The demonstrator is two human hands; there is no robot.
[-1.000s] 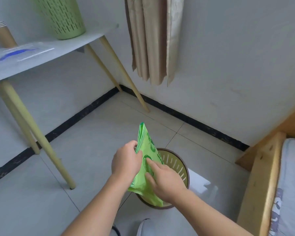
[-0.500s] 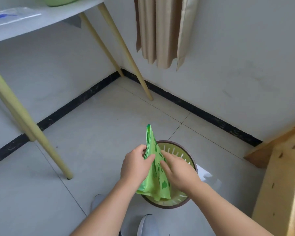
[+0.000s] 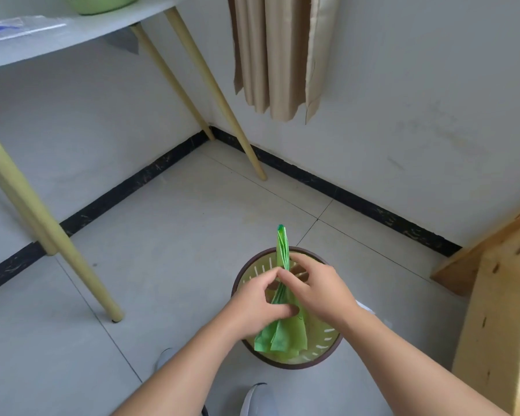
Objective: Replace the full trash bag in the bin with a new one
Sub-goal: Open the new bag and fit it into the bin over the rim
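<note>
From the head camera, you are looking down at a round bin (image 3: pixel 327 352) with a dark brown rim and a slotted pale green inner wall, standing on the grey tiled floor (image 3: pixel 168 259) near the corner where two white walls meet a black skirting strip. Your left hand (image 3: pixel 258 304) and your right hand (image 3: pixel 318 291) meet directly above the bin's opening, and between them you hold a folded green trash bag (image 3: pixel 282 337). The bag stands nearly upright: its narrow top end pokes up past your fingers beyond the far rim of the bin, while its wider, layered lower end fans out below your hands over the near side of the opening. Your left hand is curled, thumb and fingertips pinched onto the bag's left side; your right hand is closed over the bag from the right, its fingers bent across the folds. The bag is still folded flat and not spread over the rim. To the left, a white desk (image 3: pixel 72 31) on slanted yellow legs carries a green basket (image 3: pixel 102 3) at its far edge. A beige curtain (image 3: pixel 279 55) hangs on the far wall, and a wooden bed frame (image 3: pixel 499 310) fills the right edge. The toe of a grey shoe (image 3: pixel 257 399) shows on the floor just before the bin.
</note>
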